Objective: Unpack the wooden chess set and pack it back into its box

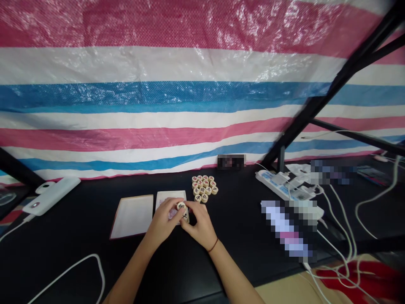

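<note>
Bare black tabletop [243, 215] lies open right of the hands [183, 217] — until the power strip [284, 185] blocks it.

Both hands' fingers [182, 214] hold xiangqi pieces [181, 206] above a white box [171, 194].

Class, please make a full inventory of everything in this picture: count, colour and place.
Striped sheet: one, red, white and blue, behind the table
Frame bars: several, black, both sides
Table: one, black, below the sheet
Shallow tray: one, white inside, left of the box
Box: one, white inside, by the hands
Loose round pieces: about fourteen, cream with red or black characters, beyond the right hand
Held pieces: at least two, cream, between the hands
White device: one, far left
Power strip: one, white, right
Cables: several, white, both sides
Pixelated items: at least three, mixed colours, centre back and right
Red cloth: one, lower right
Wristband: one, dark, right wrist
Left hand, right hand: one each, bare, centre
</note>
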### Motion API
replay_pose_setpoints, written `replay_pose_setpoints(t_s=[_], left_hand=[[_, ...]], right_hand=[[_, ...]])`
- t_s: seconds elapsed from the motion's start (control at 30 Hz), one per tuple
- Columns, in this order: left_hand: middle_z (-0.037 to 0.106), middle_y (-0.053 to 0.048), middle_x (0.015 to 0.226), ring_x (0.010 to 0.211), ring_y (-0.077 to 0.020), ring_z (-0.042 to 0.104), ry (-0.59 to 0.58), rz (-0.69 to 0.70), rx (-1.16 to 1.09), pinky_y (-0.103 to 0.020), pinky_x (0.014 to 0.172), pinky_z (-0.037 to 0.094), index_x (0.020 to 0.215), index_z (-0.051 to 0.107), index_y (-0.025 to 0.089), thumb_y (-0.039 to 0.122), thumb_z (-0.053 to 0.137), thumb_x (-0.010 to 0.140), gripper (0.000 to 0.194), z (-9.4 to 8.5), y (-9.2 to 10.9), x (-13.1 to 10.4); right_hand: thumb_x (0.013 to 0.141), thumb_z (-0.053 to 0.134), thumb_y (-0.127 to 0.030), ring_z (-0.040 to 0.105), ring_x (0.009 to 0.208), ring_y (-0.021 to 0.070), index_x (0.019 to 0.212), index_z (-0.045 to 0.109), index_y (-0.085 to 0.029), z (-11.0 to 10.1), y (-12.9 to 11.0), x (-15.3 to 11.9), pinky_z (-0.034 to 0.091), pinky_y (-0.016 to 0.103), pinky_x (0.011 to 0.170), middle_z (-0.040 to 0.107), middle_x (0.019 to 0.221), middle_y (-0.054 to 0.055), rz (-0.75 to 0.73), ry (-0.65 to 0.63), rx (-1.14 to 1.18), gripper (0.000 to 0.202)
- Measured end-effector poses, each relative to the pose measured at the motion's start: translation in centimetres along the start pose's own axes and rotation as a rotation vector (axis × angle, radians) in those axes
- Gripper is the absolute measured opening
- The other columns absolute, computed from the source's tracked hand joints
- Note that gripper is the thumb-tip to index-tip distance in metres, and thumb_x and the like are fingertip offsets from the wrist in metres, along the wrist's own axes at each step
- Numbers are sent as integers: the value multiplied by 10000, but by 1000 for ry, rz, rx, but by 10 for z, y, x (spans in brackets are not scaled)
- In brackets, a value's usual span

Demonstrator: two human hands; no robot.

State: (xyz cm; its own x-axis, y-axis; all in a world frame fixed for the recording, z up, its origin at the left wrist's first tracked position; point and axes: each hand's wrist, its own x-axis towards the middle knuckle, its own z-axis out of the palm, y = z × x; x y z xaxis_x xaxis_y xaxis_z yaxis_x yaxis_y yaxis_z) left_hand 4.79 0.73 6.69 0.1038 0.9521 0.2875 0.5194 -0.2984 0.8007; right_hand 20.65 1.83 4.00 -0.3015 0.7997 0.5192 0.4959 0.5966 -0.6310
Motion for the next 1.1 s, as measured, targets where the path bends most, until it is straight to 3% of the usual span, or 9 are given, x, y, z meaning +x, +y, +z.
replay_pose_setpoints(t_s=[0.17, 0.3, 0.43, 0.57, 0.67, 0.8, 0.87, 0.97, 1.1], left_hand=[[678, -36, 963, 841, -166, 633, 154, -126, -124, -318, 803, 526, 1043, 640, 231, 373, 564, 845, 255, 13, 7, 1], [676, -57, 983, 857, -172, 655, 211, -262, -305, -297, 766, 543, 1065, 633, 206, 422, 605, 804, 340, 14, -9, -1], [663, -54, 937, 843, -167, 662, 195, -348, -413, -278, 733, 546, 1170, 580, 182, 418, 629, 774, 464, 9, -23, -2], [642, -25, 851, 745, -145, 639, 198, -249, -242, -280, 704, 537, 1140, 595, 193, 399, 583, 814, 386, 10, -21, -3], [618, 1, 779, 692, -141, 609, 178, -73, 8, -291, 720, 529, 1095, 624, 223, 336, 587, 826, 294, 14, -17, -6], [649, -22, 861, 820, -173, 629, 81, 125, 163, -313, 792, 528, 1123, 612, 240, 204, 558, 846, 285, 24, -15, -12], [660, -36, 917, 876, -186, 631, 30, 168, 205, -325, 806, 530, 1159, 594, 245, 157, 539, 849, 326, 27, -16, -15], [661, -44, 1007, 936, -191, 628, -37, 202, 233, -341, 837, 525, 1248, 535, 271, 159, 515, 872, 393, 26, -18, -15], [611, -78, 1199, 1118, -256, 567, -94, 208, 334, -429, 956, 466, 1353, 440, 285, 310, 633, 820, 568, 16, -23, -13]], right_hand=[[859, 549, -287, 632, 870, 201, 1083, 631, -224, -10, 8, 0, 482, 365, 829, 687, 963, 69, 22, 186, -50, 247], [837, 530, -325, 587, 943, 250, 1048, 656, -170, -26, 43, -2, 476, 402, 839, 646, 1008, 128, 243, 458, -230, 290], [802, 512, -338, 575, 792, 238, 1015, 666, -150, -31, 77, -7, 467, 387, 758, 679, 904, 110, 407, 344, -320, 323], [816, 492, -338, 581, 845, 246, 877, 672, -185, -32, 75, -8, 445, 390, 782, 693, 921, 98, 410, 270, -336, 244], [836, 518, -363, 586, 913, 249, 949, 653, -178, -33, 45, -6, 451, 392, 820, 675, 998, 112, 362, 321, -219, 256], [819, 610, -370, 608, 825, 185, 1022, 622, -205, -20, -4, -7, 490, 296, 738, 674, 951, 63, 290, 114, 85, 262], [825, 604, -341, 611, 781, 168, 976, 633, -206, -12, -19, -9, 492, 278, 722, 671, 869, 40, 283, 83, 131, 204], [835, 580, -314, 615, 757, 163, 933, 653, -201, -8, -18, -8, 493, 279, 726, 670, 822, 31, 272, 94, 115, 166], [834, 554, -344, 618, 797, 197, 965, 660, -175, -24, 20, -5, 490, 323, 757, 688, 894, 73, 327, 254, -78, 239]])
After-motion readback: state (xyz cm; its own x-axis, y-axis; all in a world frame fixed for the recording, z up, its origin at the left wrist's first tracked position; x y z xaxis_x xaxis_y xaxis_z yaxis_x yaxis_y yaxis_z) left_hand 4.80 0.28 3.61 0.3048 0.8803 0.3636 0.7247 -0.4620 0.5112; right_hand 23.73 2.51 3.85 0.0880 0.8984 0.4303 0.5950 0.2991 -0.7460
